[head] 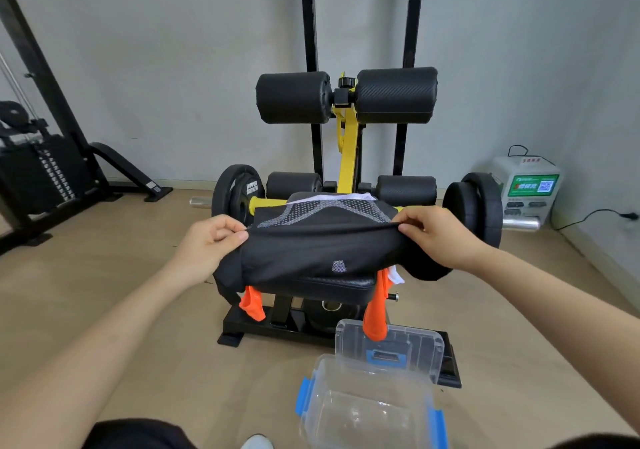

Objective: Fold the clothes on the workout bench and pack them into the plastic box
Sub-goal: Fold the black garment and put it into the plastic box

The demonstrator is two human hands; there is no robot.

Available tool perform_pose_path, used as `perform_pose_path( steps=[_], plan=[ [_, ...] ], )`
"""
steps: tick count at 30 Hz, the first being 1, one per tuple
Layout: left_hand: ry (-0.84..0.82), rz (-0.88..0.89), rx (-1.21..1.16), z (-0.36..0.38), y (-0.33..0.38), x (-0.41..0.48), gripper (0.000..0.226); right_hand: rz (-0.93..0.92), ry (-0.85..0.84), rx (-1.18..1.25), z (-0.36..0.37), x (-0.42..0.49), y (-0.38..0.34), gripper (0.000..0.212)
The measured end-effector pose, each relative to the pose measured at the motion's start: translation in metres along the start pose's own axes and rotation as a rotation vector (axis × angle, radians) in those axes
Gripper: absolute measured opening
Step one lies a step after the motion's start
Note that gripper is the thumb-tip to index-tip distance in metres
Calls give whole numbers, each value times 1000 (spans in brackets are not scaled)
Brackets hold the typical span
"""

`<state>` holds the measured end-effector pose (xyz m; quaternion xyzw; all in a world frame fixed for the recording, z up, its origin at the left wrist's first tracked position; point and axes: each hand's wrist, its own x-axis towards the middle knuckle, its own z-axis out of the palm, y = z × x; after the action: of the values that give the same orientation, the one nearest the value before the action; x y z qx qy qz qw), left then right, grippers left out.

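Note:
A black sports shirt (311,251) with a grey patterned collar lies across the black padded workout bench (332,284). My left hand (211,241) pinches the shirt's left edge, and my right hand (433,232) pinches its right edge, lifting a fold of cloth between them. Under the black shirt an orange garment (375,313) hangs down on both sides of the bench, and a white garment (349,197) shows at the far end. The clear plastic box (367,410) with blue clips stands open on the floor in front of the bench, with nothing inside it.
The box's clear lid (391,348) leans against the bench's base behind the box. Weight plates (474,209) on a bar flank the bench, with black roller pads (346,97) above. A weight-stack machine (41,171) stands at the left, and a white device (526,189) by the right wall.

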<state>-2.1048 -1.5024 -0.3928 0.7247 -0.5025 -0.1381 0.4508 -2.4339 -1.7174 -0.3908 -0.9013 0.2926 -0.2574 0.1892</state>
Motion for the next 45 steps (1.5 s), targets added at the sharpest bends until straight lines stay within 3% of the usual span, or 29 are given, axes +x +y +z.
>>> perform_pose_path(
  steps=[5, 11, 19, 24, 29, 32, 35, 40, 45],
  plan=[
    [99, 43, 54, 6, 11, 35, 6, 28, 107, -32, 0, 32, 10, 15],
    [164, 46, 205, 5, 5, 101, 2, 52, 95, -79, -3, 97, 20, 13],
    [100, -3, 510, 20, -29, 159, 11, 88, 34, -155, 30, 154, 41, 14],
    [162, 167, 481, 51, -24, 146, 12, 109, 31, -45, 48, 138, 61, 18],
    [-2, 287, 400, 88, 6, 110, 27, 26, 86, -43, 50, 101, 65, 28],
    [-222, 234, 538, 107, 15, 96, 60, -20, 20, -36, 57, 78, 49, 36],
    [-360, 201, 725, 122, 12, 89, 62, 19, -140, -105, 73, 60, 33, 61],
    [-385, 203, 794, 117, -6, 85, 72, 204, -246, -87, 91, 50, 38, 77],
    [-302, 68, 746, 96, -35, 81, 76, 366, -248, 144, 94, 50, 44, 94]
  ],
)
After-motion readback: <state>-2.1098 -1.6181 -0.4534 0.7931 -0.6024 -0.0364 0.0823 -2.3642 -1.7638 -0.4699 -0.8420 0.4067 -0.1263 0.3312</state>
